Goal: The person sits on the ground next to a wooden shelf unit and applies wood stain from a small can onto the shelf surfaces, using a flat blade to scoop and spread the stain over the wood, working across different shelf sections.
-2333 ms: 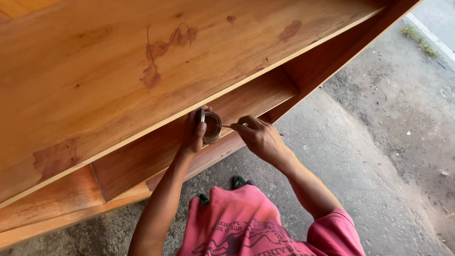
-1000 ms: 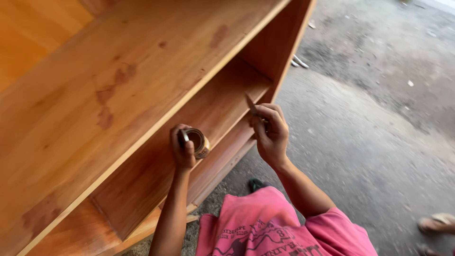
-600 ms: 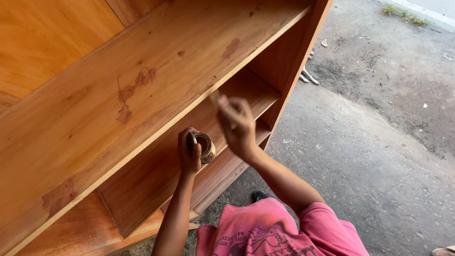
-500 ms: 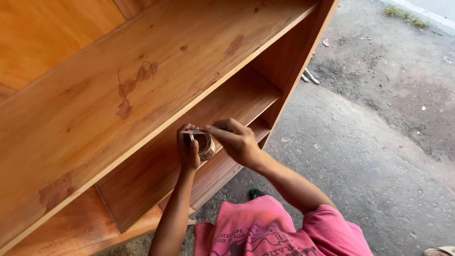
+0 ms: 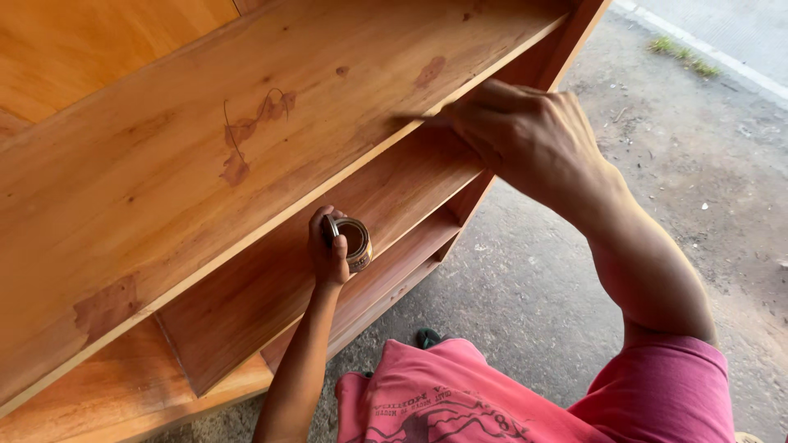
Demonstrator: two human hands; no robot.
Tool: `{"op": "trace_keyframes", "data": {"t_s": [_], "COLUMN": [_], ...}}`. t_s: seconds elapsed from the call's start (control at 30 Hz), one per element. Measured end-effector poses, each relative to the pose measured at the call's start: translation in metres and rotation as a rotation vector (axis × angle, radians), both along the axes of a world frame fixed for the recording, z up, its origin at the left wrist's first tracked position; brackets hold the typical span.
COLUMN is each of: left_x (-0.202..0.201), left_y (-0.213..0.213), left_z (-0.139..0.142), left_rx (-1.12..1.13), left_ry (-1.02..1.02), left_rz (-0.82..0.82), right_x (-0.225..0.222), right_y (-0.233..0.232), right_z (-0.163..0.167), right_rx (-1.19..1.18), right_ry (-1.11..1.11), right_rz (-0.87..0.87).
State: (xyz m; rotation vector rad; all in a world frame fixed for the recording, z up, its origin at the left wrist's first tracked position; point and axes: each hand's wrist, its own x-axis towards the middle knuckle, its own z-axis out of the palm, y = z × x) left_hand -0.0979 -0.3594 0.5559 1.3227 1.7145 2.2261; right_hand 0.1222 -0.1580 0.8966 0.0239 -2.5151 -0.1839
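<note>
My left hand [image 5: 328,250] grips a small open tin [image 5: 355,243] with brown paste inside, held low in front of a wooden shelf unit [image 5: 189,156]. My right hand [image 5: 517,131] is raised to the front edge of the broad upper shelf board and pinches a thin, blurred tool [image 5: 419,117] whose tip lies on the wood. The board carries darker brown patches [image 5: 246,139] on its orange-brown surface. A lower shelf [image 5: 394,197] shows beneath it.
Rough grey concrete ground [image 5: 681,189] lies to the right of the unit, with a strip of grass [image 5: 685,57] at the far edge. My pink shirt [image 5: 460,402] fills the bottom of the view, and a dark sandal [image 5: 427,336] shows below the shelf.
My right hand has risen from the tin up to the edge of the upper shelf board, with the thin tool in it. The left hand keeps the tin where it was.
</note>
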Motion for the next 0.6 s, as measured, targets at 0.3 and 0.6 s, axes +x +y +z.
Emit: {"op": "trace_keyframes", "data": {"t_s": [0.3,0.6], "left_x": [-0.002,0.001], "left_y": [0.002,0.003], "left_z": [-0.003,0.005], "left_rx": [0.06,0.087], "left_ry": [0.0,-0.062], "left_rz": [0.04,-0.026], "right_x": [0.029,-0.036], "right_y": [-0.013,-0.066], "right_z": [-0.035,-0.237], "right_rx": [-0.112,-0.499], "right_ry": [0.049,-0.177], "right_rz": [0.097,0.124]}}
